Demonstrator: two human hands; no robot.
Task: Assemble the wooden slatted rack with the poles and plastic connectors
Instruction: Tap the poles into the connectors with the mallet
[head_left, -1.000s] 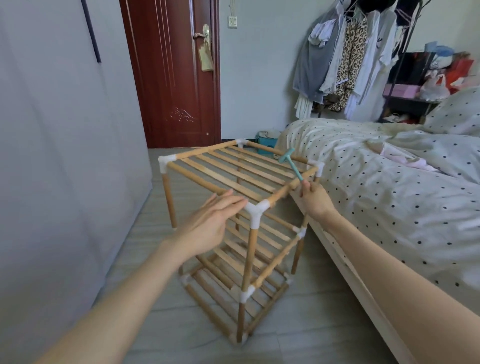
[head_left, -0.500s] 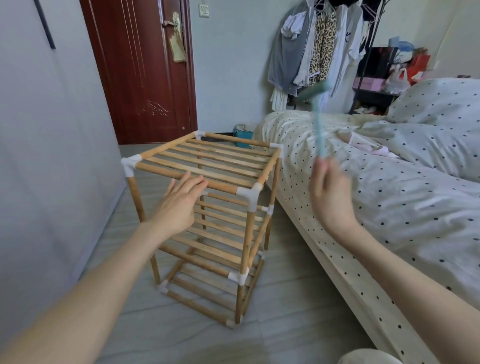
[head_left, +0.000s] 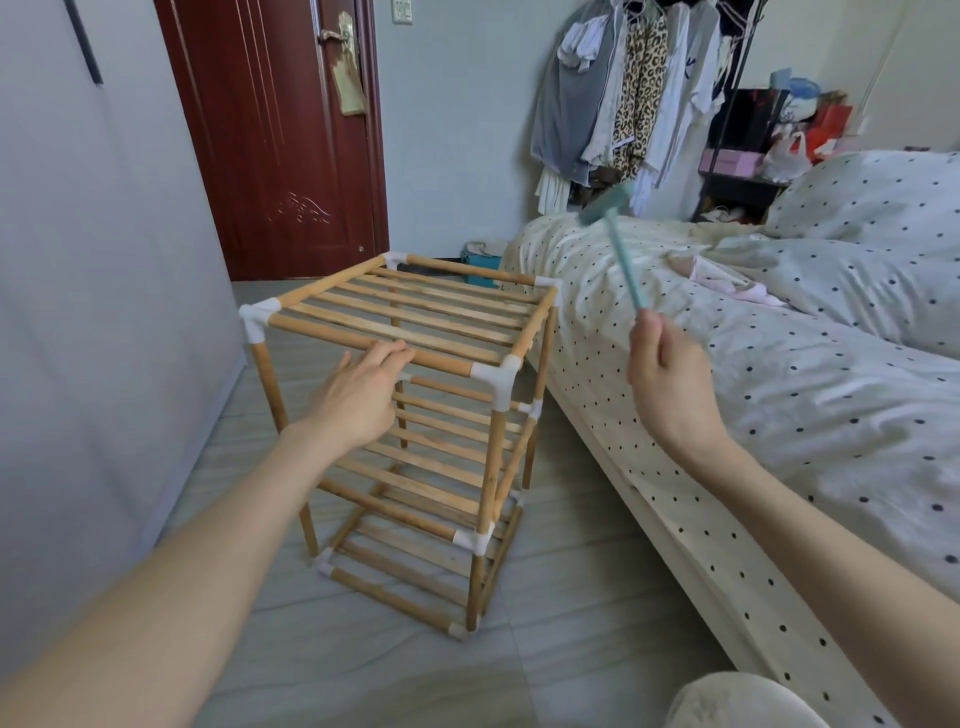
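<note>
1. The rack (head_left: 415, 415) is standing upright on the floor (head_left: 571, 597), between a grey wall (head_left: 104, 312) on the left and the bed (head_left: 727, 389) on the right, just beside the bed's edge.
2. Its three slatted tiers are sitting in wooden poles joined by white connectors (head_left: 496, 379) at the corners.
3. The left hand (head_left: 358, 400) is lying flat against the top tier's near pole (head_left: 363, 340), with its fingers straight and touching the wood rather than wrapping it.
4. The right hand (head_left: 665, 379) is gripping the lower end of a teal mallet (head_left: 618, 244), with its fingers curled round the handle.
5. The mallet is pointing up and to the left, its head raised over the bed, apart from the rack.
6. Clothes (head_left: 623, 104) are hanging behind the bed, and a red door (head_left: 275, 135) is standing shut behind the rack.
</note>
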